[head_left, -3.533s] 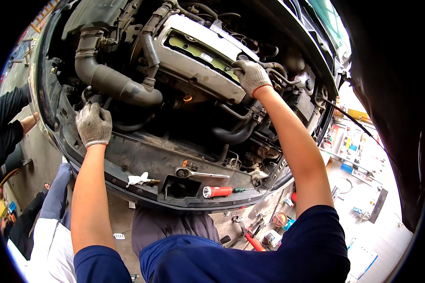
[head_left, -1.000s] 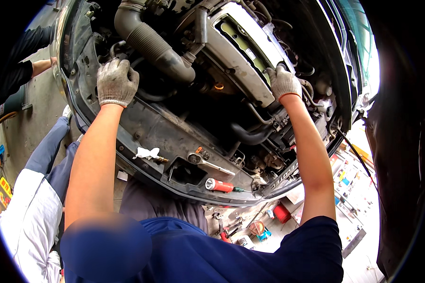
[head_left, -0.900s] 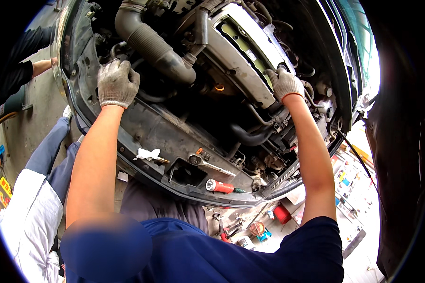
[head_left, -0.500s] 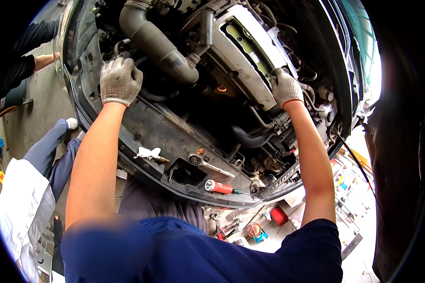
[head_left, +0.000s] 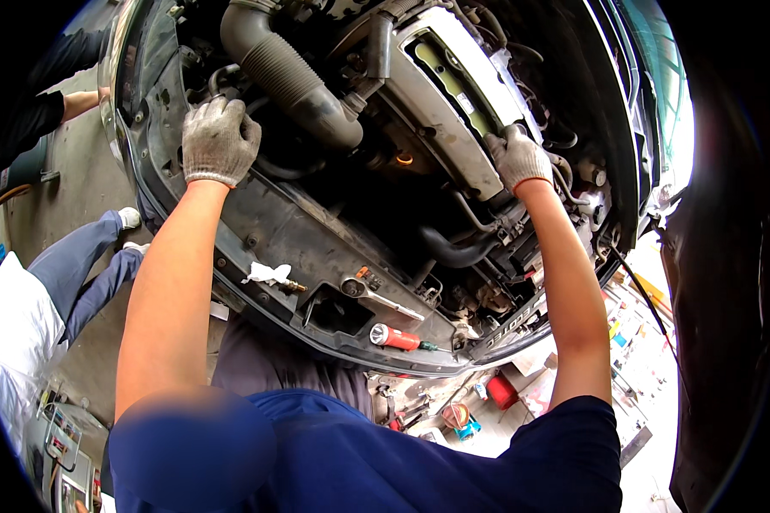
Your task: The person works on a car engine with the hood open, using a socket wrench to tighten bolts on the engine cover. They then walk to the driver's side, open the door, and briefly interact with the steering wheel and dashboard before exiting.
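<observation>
My left hand [head_left: 220,141], in a grey knit glove, is closed with its knuckles up at the inner edge of the front panel [head_left: 269,224] of an engine bay. Whatever lies under its fingers is hidden. At the near right end of the silver engine cover [head_left: 432,111], my gloved right hand [head_left: 520,156] has curled fingers at the green slot [head_left: 447,79]. I cannot make out what those fingertips hold. A ribbed black air intake hose [head_left: 287,75] runs between the hands.
On the front panel lie a ratchet wrench [head_left: 385,301], a red flashlight [head_left: 395,337], a green-tipped tool [head_left: 436,346] and white crumpled paper [head_left: 267,274] by a brass-coloured part. A person in white [head_left: 27,312] is at left; another's arm [head_left: 81,103] touches the car. A prop rod [head_left: 646,291] stands at right.
The person in white has shifted left, away from the car. My hands keep nearly the same places; my right fingers have moved slightly at the cover's slot.
</observation>
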Demonstrator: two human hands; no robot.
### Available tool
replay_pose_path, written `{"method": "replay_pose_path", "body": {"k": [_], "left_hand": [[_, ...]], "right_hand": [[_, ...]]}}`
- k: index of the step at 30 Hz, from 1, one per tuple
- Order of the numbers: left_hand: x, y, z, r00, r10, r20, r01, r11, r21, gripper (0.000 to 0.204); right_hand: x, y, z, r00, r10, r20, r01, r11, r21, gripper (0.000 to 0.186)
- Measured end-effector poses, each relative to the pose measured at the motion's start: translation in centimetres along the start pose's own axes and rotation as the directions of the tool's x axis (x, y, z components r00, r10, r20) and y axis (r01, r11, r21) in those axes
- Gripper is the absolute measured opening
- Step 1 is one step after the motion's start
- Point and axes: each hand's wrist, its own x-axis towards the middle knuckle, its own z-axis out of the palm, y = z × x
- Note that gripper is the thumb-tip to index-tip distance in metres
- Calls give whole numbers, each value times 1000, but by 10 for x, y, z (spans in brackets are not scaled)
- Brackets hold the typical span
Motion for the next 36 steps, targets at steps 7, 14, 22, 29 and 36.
{"method": "replay_pose_path", "body": {"k": [7, 14, 22, 29, 36], "left_hand": [[-1, -1, 0, 1000, -12, 3, 12, 1000, 5, 16], [0, -1, 2, 1000, -5, 1, 5, 1000, 5, 14], [0, -2, 1, 1000, 1, -6, -1, 1000, 6, 15], [-1, 2, 0, 1000, 11, -8, -11, 1000, 0, 15], [2, -1, -4, 1000, -23, -11, 23, 1000, -8, 15]], "right_hand": [[15, -5, -3, 990, 132, 52, -131, 991, -16, 43], [13, -8, 1, 991, 119, 58, -120, 993, 5, 43], [15, 6, 9, 923, -383, 17, 353, 833, -426, 19], [55, 22, 39, 863, 19, 504, 124, 961, -249, 55], [42, -5, -16, 848, -294, 440, 502, 711, -492, 51]]}}
